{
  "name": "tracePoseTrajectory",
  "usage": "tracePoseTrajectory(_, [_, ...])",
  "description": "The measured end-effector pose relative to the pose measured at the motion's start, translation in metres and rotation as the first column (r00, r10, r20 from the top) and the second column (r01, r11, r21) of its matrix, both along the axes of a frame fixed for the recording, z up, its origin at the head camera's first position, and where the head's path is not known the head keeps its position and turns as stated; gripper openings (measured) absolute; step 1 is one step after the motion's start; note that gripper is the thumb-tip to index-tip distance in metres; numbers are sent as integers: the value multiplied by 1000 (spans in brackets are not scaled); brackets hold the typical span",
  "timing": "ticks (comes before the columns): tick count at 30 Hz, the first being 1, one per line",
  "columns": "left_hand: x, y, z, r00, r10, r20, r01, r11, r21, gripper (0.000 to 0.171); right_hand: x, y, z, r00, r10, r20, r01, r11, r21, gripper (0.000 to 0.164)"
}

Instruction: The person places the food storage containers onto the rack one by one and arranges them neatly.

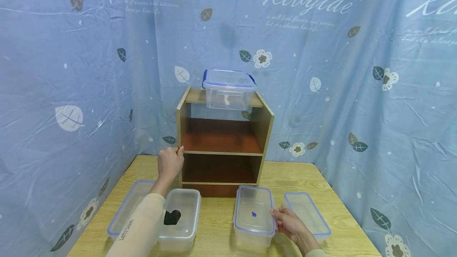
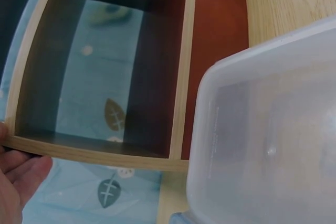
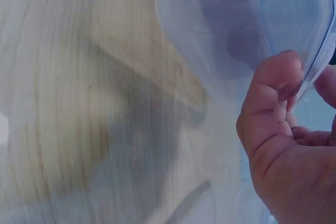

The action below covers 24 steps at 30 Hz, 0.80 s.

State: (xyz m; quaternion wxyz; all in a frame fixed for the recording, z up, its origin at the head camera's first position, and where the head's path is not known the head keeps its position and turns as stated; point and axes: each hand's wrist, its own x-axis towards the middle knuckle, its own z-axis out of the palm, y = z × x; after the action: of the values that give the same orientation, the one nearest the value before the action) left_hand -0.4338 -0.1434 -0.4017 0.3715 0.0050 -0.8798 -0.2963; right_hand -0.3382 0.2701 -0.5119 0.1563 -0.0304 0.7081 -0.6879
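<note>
My left hand (image 1: 170,163) grips the left side panel of a small wooden shelf (image 1: 223,152), its fingers curled at the front edge. In the left wrist view the fingertips (image 2: 35,174) are at the panel's edge, near a shelf board. In front of the shelf, my right hand (image 1: 290,223) pinches the right rim of a clear plastic container (image 1: 253,225) topped by a blue-edged lid. The right wrist view shows the thumb and fingers at that rim, above the table. Whether the container's base touches the table cannot be told.
A blue-lidded clear box (image 1: 229,90) sits on the shelf's top. At left are an open-looking translucent container (image 1: 180,217) with a black object (image 1: 172,217) and a blue-rimmed one (image 1: 125,211). Another blue-rimmed container (image 1: 305,209) is at right. A blue curtain (image 1: 321,102) surrounds the wooden table (image 1: 214,225).
</note>
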Motion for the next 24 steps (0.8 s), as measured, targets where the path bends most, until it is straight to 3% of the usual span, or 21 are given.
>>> tracePoseTrajectory(5, [-1,0,-1,1000,8,-3,-8,1000,-4,44,-4,-5,3,1000,8,-9,-8,1000,-1,36])
tracePoseTrajectory(14, [-3,3,-1,1000,13,8,-13,1000,4,42,-8,-11,10,999,25,-27,-25,1000,-7,42])
tracePoseTrajectory(24, [-3,2,-3,1000,14,-5,-14,1000,16,36,-7,-20,23,996,69,-60,-72,997,-39,28])
